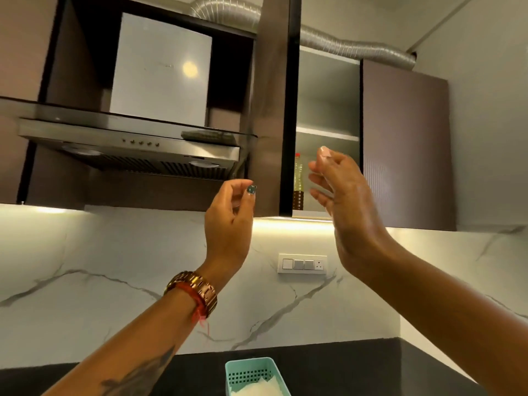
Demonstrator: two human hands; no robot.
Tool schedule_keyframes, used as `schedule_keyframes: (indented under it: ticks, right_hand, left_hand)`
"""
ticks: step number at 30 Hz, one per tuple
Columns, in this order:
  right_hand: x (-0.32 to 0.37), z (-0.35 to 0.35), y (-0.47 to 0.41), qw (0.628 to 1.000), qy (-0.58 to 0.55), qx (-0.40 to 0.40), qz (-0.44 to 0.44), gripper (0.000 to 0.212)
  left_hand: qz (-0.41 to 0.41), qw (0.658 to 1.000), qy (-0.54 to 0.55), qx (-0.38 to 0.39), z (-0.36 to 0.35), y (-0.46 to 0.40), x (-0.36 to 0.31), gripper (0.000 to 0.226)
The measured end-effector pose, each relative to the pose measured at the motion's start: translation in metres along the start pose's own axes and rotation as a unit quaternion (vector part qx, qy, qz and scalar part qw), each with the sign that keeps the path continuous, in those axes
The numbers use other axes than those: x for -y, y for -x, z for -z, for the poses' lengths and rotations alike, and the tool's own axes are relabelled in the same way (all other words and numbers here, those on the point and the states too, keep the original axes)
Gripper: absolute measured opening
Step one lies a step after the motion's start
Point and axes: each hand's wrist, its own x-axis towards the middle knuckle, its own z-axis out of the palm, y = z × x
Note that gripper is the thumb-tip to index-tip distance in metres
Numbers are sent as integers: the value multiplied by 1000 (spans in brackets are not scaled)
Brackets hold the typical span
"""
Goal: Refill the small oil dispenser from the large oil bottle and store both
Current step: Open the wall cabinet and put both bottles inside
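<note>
At the left of centre, the left hand (228, 221) is raised below the range hood (128, 144), its fingers curled loosely inward, the grip narrow and empty. A gold watch (197, 290) and a red thread sit on that wrist. Just right of centre, the large oil bottle (298, 181) stands upright on the lower shelf of the open wall cabinet (328, 110), partly hidden by the dark door edge (287, 138) on its left. The right hand (340, 195) is just beside the bottle, to its right and apart from it, fingers spread, the grip wide and holding nothing. At the bottom centre, a teal basket (251, 372) on the dark bench (357, 375) is cut off by the frame edge. The small dispenser cannot be made out.
</note>
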Motion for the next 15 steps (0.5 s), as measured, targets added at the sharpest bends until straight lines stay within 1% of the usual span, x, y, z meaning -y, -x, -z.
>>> schedule_keyframes:
  ticks: [3,4,6,7,10,11,12,14,15]
  right_hand:
    - [-2,-25,-6,989,87,-21,114,32]
    - [-6,-32,-10,979,129,-26,158,35]
    - [-16,-42,-17,944,230,-18,237,42]
    - [-21,-46,-23,920,285,-1,269,46]
    - [-38,-49,-43,828,447,44,337,58]
    - [-43,-48,-51,791,500,44,349,59]
    - [-47,-46,-57,757,545,43,359,58]
    - [-54,-41,-63,700,608,40,372,58]
    - [-56,-39,-65,677,631,36,377,60]
  left_hand:
    - [-4,1000,-27,14,-7,-14,21,27]
    - [-5,999,-29,22,-9,-19,29,30]
    - [-5,999,-17,47,-15,-29,43,40]
    - [-5,998,-4,61,-19,-33,47,49]
    - [12,994,51,93,-32,-44,59,95]
    - [20,992,72,102,-37,-47,63,101]
    - [31,989,91,111,-43,-49,68,99]
    - [53,980,137,138,-53,-50,79,91]
    - [52,977,143,150,-59,-50,86,90]
